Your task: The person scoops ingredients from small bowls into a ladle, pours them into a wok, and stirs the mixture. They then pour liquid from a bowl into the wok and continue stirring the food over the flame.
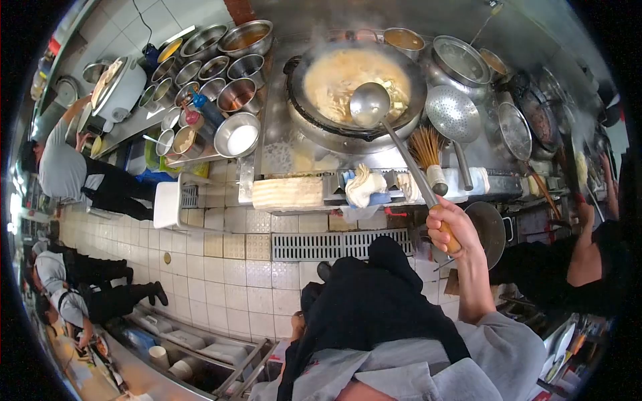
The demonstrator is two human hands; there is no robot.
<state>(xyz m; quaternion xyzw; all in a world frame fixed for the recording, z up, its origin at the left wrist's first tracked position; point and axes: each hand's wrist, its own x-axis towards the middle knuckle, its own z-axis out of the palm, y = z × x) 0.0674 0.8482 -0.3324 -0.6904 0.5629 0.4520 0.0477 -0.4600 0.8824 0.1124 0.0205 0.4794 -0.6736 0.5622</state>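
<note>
My right hand is wrapped round the wooden end of a long-handled ladle. The ladle's round metal bowl sits over the right part of a large wok, at the surface of a steaming, yellowish broth with pale pieces in it. Only a small part of my left hand shows, low beside my dark apron; its fingers cannot be made out. A bamboo wok brush and a perforated skimmer lie just right of the wok.
Metal bowls and seasoning pots crowd the counter at left, near a white stool. Folded cloths lie along the stove's front edge. A co-worker stands close on the right; other people work at left. A pot stands below my right hand.
</note>
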